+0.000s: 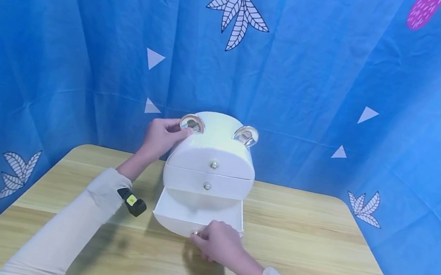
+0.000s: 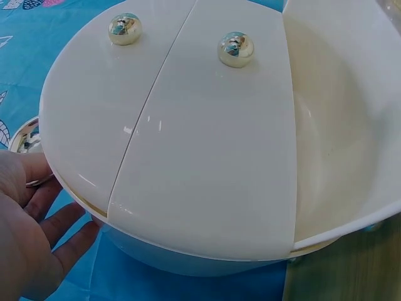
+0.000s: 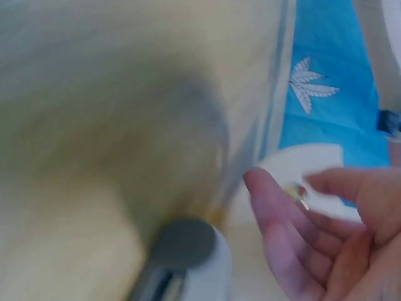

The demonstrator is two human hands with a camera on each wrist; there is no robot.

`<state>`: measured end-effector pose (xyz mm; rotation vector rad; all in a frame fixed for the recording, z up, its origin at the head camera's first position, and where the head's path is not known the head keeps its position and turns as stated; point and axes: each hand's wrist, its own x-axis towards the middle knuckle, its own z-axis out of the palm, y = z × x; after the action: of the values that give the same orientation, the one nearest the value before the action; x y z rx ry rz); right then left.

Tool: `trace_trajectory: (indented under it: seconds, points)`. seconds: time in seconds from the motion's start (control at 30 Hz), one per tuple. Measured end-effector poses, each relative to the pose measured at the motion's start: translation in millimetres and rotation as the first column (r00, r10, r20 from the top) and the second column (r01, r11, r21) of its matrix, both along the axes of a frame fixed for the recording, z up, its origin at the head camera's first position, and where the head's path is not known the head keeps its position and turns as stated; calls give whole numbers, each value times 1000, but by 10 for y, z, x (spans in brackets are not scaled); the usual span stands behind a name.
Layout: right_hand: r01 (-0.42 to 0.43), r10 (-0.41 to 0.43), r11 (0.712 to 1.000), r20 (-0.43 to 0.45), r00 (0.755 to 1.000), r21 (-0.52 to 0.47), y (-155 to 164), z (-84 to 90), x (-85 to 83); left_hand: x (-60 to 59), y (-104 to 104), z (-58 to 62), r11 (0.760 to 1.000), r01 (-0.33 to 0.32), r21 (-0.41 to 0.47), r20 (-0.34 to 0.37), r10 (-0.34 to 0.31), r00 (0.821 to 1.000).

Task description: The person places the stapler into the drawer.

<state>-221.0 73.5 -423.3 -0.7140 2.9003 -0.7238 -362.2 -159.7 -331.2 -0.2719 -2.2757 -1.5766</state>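
Observation:
A white, rounded drawer box [image 1: 217, 129] stands on the table, with two shiny gold-rimmed round ears on top and small metallic knobs on its drawers. Its bottom drawer [image 1: 196, 204] is pulled out, and the part of its inside that shows is bare white. My left hand [image 1: 162, 137] holds the left ear [image 1: 197, 121], thumb in front; the left wrist view has its other fingers along the box's side. At the bottom drawer's knob [image 3: 297, 193], my right hand [image 1: 222, 242] pinches with thumb and forefinger. The upper two drawers [image 2: 200, 138] are closed.
The light wooden table [image 1: 294, 247] carries the box near its back edge. Behind and on both sides hangs a blue curtain [image 1: 314, 75] with leaf and triangle prints. Each wrist wears a black camera band [image 1: 132, 203].

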Motion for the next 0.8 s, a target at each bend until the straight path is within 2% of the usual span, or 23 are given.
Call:
trace_trajectory:
  seconds: [0.07,0.13,0.2,0.33,0.43,0.5,0.63,0.67,0.8]
  points:
    - [-93,94,995,-30,995,34,99,75,4,7,-4,2,1000,3,0,7,-3,1000]
    - [-176,185,978,-82,979,110,206,149,10,14,-5,7,1000,3,2,12,-3,1000]
    - [-241,274,947,-138,952,213,310,202,23,23,-5,13,1000,-1,3,15,1,1000]
    - [-297,398,868,-200,895,398,493,192,78,39,-8,18,1000,-11,3,21,11,1000]
    - [-262,446,824,-291,846,502,590,92,124,42,-12,11,1000,-13,5,23,13,1000]
    - [-223,452,813,-341,824,538,637,32,154,47,-13,4,1000,-16,6,23,15,1000]
    - [-151,426,814,-401,811,560,724,-60,184,57,-5,-17,1000,-16,4,21,16,1000]
    - [-141,418,819,-409,811,556,739,-66,195,61,-1,-19,1000,-17,2,20,17,1000]
    - [-124,420,825,-452,787,552,806,-75,209,73,12,-16,1000,-11,3,13,11,1000]
